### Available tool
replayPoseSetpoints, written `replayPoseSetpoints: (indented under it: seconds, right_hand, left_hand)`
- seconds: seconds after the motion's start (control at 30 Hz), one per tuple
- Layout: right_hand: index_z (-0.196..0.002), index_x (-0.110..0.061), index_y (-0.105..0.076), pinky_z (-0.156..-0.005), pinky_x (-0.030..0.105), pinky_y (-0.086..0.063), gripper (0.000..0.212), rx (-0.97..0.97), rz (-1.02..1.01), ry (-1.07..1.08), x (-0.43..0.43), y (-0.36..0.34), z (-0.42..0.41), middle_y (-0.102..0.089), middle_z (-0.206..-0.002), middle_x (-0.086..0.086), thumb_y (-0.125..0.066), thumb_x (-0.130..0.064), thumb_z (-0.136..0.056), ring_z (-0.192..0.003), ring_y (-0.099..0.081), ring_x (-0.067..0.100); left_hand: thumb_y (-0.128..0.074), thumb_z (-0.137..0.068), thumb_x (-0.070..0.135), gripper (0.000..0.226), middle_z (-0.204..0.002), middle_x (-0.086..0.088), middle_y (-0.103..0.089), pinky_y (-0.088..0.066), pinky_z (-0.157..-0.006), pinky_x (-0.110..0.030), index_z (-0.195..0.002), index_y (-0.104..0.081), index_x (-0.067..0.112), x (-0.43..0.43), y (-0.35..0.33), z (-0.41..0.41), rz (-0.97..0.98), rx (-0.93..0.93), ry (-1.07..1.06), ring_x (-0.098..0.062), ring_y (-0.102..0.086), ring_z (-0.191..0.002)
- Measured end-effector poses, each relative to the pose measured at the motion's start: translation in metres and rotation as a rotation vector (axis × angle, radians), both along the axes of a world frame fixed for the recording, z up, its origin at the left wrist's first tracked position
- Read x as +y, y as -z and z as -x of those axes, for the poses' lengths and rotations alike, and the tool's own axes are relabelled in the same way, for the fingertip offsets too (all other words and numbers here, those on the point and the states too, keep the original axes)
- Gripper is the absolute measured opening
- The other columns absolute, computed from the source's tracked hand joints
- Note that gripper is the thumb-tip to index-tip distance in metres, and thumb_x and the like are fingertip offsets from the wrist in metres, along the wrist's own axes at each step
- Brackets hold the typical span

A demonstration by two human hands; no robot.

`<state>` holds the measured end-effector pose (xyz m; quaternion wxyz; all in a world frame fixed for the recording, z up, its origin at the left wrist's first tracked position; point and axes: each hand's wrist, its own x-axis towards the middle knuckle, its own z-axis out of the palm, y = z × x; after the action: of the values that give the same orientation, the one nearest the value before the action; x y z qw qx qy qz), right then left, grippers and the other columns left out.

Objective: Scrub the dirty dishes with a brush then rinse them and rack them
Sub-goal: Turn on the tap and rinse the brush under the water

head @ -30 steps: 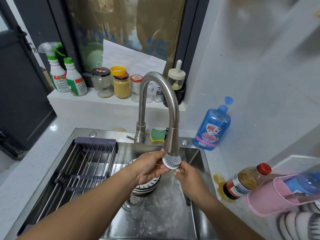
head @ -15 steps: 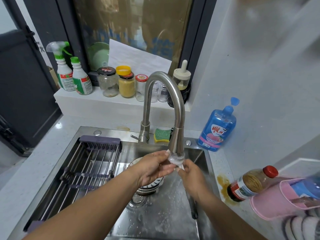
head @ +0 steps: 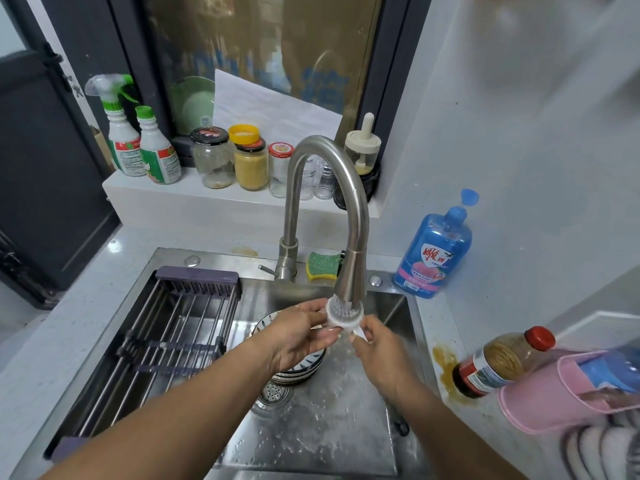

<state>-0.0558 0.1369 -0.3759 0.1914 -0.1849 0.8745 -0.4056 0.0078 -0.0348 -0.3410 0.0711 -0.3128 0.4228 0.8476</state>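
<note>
Under the faucet (head: 325, 188) spout, over the sink (head: 329, 441): one brush (head: 344, 312), white, round-headed, which you held between both hands. Your left hand (head: 294, 341) had its fingers (head: 310, 310) and thumb closed on the rim of the head, seemingly to steady it and work the bristles under the spout. Your right hand (head: 379, 351) pinched the short white handle just below and beside the head. Orientation: bristles faced up into the spout, nearly touching it, a placing that suits flushing the brush before scrubbing. The handle ran down and to the right into your right hand, so the long axis appeared tilted, though most of the handle was hidden. Below your left hand: a stack of patterned bowls (head: 301, 370) on the sink floor, not yet racked. Left half of the sink: one roll-up rack (head: 173, 327), bars bare.
</note>
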Motion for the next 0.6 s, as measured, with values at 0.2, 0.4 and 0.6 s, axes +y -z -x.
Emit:
replayPoseSetpoints:
  seconds: [0.2,0.4,0.6]
  right_hand:
    - [-0.109,-0.039,-0.063,-0.078,0.029,-0.054,0.018,-0.02,0.056,-0.028,-0.001,-0.002,0.002,-0.073,-0.098,-0.017,-0.065,-0.025,-0.098,-0.087,-0.068,0.002]
    - [-0.109,-0.037,-0.065,-0.081,0.032,-0.053,0.02,-0.057,0.103,-0.014,0.004,0.001,-0.002,-0.074,-0.1,-0.015,-0.066,-0.021,-0.097,-0.089,-0.066,0.002]
    - [-0.103,-0.038,-0.067,-0.064,0.013,-0.045,0.024,-0.033,0.136,-0.095,-0.001,-0.012,-0.007,-0.074,-0.093,-0.018,-0.065,-0.015,-0.097,-0.078,-0.064,-0.004]
  left_hand:
    - [-0.058,-0.103,0.018,0.021,-0.118,-0.016,-0.074,-0.06,-0.086,-0.038,-0.12,-0.067,0.009,0.002,-0.001,0.0,-0.042,0.004,-0.06,-0.026,-0.074,-0.092]
    - [-0.054,-0.106,0.024,0.031,-0.121,-0.016,-0.071,-0.06,-0.086,-0.038,-0.128,-0.065,0.006,0.005,0.004,0.001,-0.042,-0.021,-0.05,-0.026,-0.07,-0.094]
    - [-0.065,-0.099,0.02,0.023,-0.107,-0.014,-0.077,-0.058,-0.091,-0.039,-0.117,-0.07,0.007,-0.001,0.003,-0.001,-0.021,-0.01,-0.032,-0.024,-0.072,-0.094]
